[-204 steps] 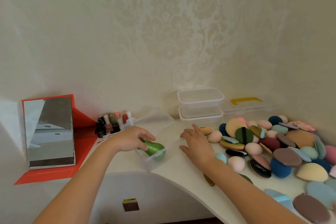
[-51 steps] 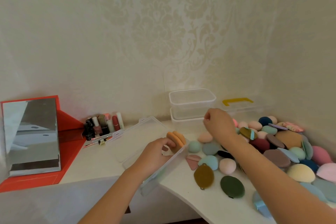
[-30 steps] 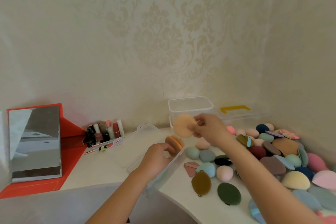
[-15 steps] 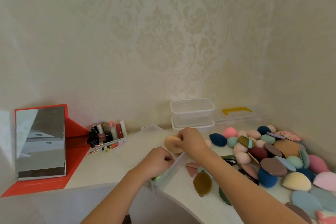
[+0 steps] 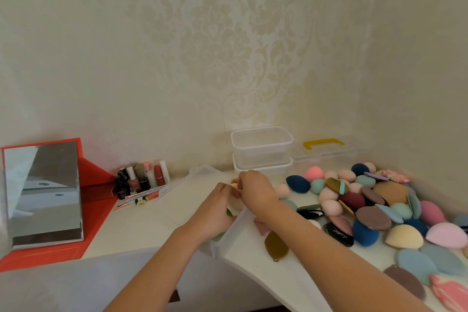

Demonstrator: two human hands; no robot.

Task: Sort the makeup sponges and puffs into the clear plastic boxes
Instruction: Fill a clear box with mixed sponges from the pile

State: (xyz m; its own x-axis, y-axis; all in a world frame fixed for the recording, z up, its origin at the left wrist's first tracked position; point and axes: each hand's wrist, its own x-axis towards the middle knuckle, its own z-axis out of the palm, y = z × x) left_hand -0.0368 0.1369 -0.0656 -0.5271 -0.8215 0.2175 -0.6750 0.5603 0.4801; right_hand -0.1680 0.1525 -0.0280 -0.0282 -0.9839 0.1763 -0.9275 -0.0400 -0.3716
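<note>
The light in here is soft and warm, a little yellow, and nothing is too bright. The wall [image 5: 228, 45] looks creamy, with no hard shine. The mirror [image 5: 43, 192] gives back pale and grey patches. Faint shadows lie on the table [image 5: 141, 225] under the arms. Everything looks a bit fuzzy. The left hand [image 5: 215, 213] and right hand [image 5: 255, 192] are blurry, and the peach puff [image 5: 237, 205] the right hand holds is just a smudge. The table edge bends like a bow.

boxes [image 5: 262, 139]: clear glossy plastic | sponges [image 5: 404, 236]: matt, probably foam | mirror [image 5: 43, 195]: glossy
</note>
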